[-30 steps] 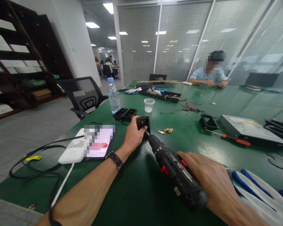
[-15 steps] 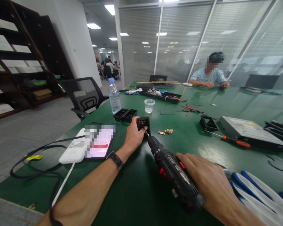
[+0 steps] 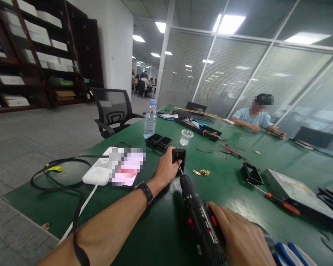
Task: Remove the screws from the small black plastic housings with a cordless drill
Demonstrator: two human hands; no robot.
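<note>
- Bottom right of frame: right hand (image 3: 242, 240) wrapped around the rear body of a black cordless driver (image 3: 201, 221); grip closed on it. Red switches show on the housing; a small label sits there but its print is too small to read.
- Long axis of the driver runs from lower right up toward centre frame, bit end leading. The bit tip (image 3: 179, 168) meets the lower edge of the small black housing (image 3: 179, 156), or sits just short of it; contact cannot be confirmed.
- Centre frame: left hand (image 3: 168, 168) clasps that housing from its left side, fingers curled around it, holding it upright on the green table (image 3: 155, 229). Left hand is the nearer of the two to the part; right hand reaches it only through the tool. A dark wristwatch (image 3: 146, 192) sits on the left wrist.
- Just right of the housing: a small heap of brass hardware (image 3: 202, 172), apart from both hands.
- Left of centre: a white device (image 3: 98, 173) with a blurred screen beside it; no writing legible. A black cable (image 3: 58, 173) loops off the table edge.
- Right of centre: an open black frame (image 3: 250, 173), an orange-handled screwdriver (image 3: 277, 199), a grey flat unit (image 3: 294, 190).
- Beyond the housing: two more black housings (image 3: 158, 141), a clear plastic cup (image 3: 186, 137), a water bottle (image 3: 150, 119); its label cannot be read.
- Far end, upper right: another person (image 3: 255, 118) seated with hands on the table.
</note>
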